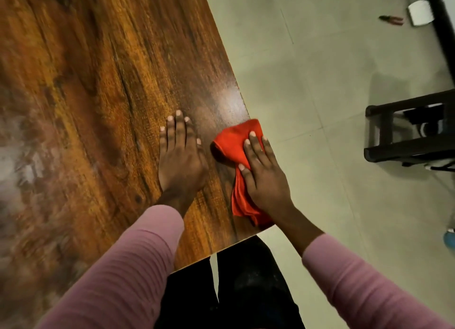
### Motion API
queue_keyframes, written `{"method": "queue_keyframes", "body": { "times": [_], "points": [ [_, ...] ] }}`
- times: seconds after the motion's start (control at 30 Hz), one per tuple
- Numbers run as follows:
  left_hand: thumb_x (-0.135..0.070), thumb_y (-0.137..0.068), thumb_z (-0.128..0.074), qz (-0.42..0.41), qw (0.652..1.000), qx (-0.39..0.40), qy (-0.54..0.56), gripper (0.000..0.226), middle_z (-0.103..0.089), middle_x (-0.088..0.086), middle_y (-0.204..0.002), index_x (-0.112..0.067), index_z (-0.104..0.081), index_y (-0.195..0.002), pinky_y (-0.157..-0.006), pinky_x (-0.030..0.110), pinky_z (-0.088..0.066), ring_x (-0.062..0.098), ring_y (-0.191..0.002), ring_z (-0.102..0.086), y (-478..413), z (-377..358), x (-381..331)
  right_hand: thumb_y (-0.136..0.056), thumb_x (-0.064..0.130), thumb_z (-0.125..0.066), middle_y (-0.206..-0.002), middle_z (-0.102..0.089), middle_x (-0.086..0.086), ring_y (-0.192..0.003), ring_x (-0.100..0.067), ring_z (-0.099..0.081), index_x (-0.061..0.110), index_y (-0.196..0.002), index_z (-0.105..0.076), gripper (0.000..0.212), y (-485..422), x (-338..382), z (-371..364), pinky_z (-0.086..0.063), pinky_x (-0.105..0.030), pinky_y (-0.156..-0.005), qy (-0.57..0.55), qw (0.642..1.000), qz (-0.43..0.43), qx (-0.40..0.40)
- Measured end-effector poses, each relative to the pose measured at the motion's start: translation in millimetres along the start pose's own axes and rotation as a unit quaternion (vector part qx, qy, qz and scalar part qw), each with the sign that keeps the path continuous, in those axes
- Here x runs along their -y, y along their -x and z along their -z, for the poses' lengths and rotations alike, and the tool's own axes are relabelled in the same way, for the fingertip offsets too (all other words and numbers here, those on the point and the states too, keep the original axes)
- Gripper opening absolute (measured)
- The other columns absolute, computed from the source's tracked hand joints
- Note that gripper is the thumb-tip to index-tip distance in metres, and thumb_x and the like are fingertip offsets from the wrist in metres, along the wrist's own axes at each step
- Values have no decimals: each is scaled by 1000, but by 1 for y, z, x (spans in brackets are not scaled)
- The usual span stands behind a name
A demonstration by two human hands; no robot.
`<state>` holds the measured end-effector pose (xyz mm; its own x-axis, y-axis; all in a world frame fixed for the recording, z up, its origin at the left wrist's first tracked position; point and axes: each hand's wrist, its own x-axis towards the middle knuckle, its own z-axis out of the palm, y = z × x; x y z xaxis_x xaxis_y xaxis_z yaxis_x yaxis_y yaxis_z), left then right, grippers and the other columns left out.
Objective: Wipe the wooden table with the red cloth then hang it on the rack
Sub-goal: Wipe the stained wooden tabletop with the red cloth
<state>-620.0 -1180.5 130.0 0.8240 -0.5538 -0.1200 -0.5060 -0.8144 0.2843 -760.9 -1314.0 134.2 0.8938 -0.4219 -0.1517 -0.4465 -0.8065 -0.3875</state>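
The wooden table (98, 82) fills the left and middle of the view, its right edge running diagonally down to a near corner. A bunched red cloth (230, 144) lies on that edge close to the corner. My right hand (263, 178) presses flat on the cloth with straight fingers. My left hand (181, 156) rests flat on the bare wood just left of the cloth, fingers spread. No rack can be told apart with certainty in this view.
Pale tiled floor (307, 82) lies to the right of the table. A dark wooden frame (408, 129) stands on the floor at the right. A white box (419, 12) and a small tool (391, 20) lie at the far top right.
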Motion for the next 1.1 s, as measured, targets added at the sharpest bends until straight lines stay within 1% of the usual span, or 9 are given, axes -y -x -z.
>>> {"method": "queue_keyframes", "body": {
  "times": [0.13, 0.3, 0.4, 0.5, 0.67, 0.83, 0.93, 1.03, 1.1],
  "points": [
    [-24, -102, -25, -3, 1000, 0, 5, 55, -13, 18, -161, 0, -20, -152, -122, 41, -2, 31, -150, -6, 0, -1, 2, -100, 47, -27, -160, -4, 11, -148, -17, -9, 24, -153, -17, 59, 33, -5, -4, -22, -31, -112, -43, 998, -39, -1],
    [-26, -103, -23, -6, 1000, 26, 7, 55, -7, 15, -163, -3, -15, -153, -120, 37, 4, 28, -151, -1, 0, 3, 4, -99, 39, -41, -159, -24, -1, -138, -8, -28, 21, -150, -33, 54, 72, -9, -3, -31, -25, -106, -132, 982, -129, -47],
    [-26, -104, -22, -5, 998, 54, 41, 54, -5, 14, -163, -3, -15, -153, -119, 36, 6, 26, -151, 1, 1, 9, 8, -97, 37, -49, -121, -67, 1, -113, -8, -60, 16, -130, -60, 41, 82, -10, 8, -45, -21, -90, -304, 912, -268, -64],
    [-29, -105, -21, 1, 993, 68, 94, 54, -6, 11, -163, -5, -18, -153, -120, 34, 5, 23, -151, 2, 16, 21, 8, -99, 30, -52, -81, -69, 6, -80, -16, -64, 14, -94, -68, 23, 86, -15, 27, -47, -15, -62, -401, 847, -344, -62],
    [-42, -97, -15, 18, 979, 66, 190, 65, -10, 4, -163, -9, -23, -153, -118, 28, 4, 14, -149, -1, 61, 40, -9, -103, 25, -44, -91, -72, -1, -73, -11, -71, 13, -104, -64, 23, 92, -9, 81, -53, -16, -58, -529, 754, -363, -144],
    [-46, -100, -19, 21, 958, 80, 273, 60, -15, -3, -162, -17, -24, -152, -118, 28, -9, 7, -147, -5, 91, 48, -39, -99, 26, -46, -105, -73, -12, -96, -30, -69, 9, -112, -64, 28, 87, -2, 123, -54, -42, -84, -668, 636, -345, -173],
    [-45, -98, -25, 17, 939, 70, 337, 59, -20, -7, -160, -18, -30, -151, -115, 21, -12, 6, -148, -12, 97, 64, -64, -93, 31, -48, -103, -71, -14, -94, -30, -67, 11, -103, -69, 31, 80, 10, 145, -53, -44, -86, -739, 556, -333, -182],
    [-41, -96, -27, 8, 937, 45, 348, 60, -19, -14, -154, -17, -32, -150, -113, 9, -3, 2, -147, -12, 95, 79, -80, -87, 45, -44, -104, -73, -8, -94, -24, -70, 21, -95, -78, 42, 71, 18, 169, -59, -41, -81, -792, 521, -263, -177],
    [-42, -96, -27, 5, 942, 33, 333, 60, -18, -15, -155, -20, -30, -151, -114, 10, 0, 3, -147, -11, 92, 86, -90, -89, 36, -45, -104, -73, -10, -92, -27, -71, 16, -104, -73, 37, 63, 13, 182, -60, -40, -75, -806, 521, -238, -149]
  ]
}}
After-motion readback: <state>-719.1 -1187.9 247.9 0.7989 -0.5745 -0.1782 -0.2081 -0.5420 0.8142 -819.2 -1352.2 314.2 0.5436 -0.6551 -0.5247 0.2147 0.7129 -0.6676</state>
